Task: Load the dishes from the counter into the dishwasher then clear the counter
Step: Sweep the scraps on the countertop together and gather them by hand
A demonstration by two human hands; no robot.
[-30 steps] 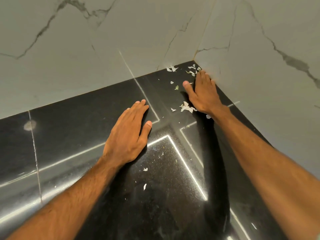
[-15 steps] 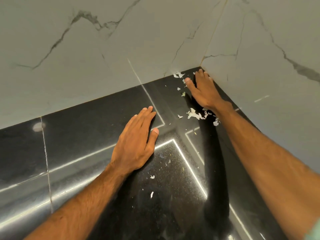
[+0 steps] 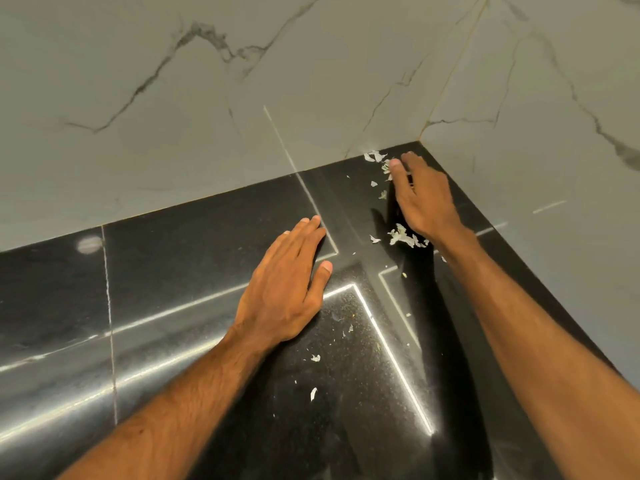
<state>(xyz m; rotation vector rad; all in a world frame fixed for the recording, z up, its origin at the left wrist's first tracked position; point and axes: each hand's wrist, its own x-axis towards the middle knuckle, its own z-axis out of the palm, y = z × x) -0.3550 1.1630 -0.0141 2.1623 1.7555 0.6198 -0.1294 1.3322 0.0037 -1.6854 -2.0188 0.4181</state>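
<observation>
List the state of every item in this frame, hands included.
black polished stone counter: glossy, littered around its back corner.
pale torn scraps: loose and scattered, with clusters in the corner and beside the right wrist and a few nearer the front.
left hand: open, flat on the counter, holding nothing.
right hand: open, fingers reaching into the corner among the scraps.

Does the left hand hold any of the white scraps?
No, the left hand lies flat on the black counter with straight fingers, apart from the white scraps.
</observation>
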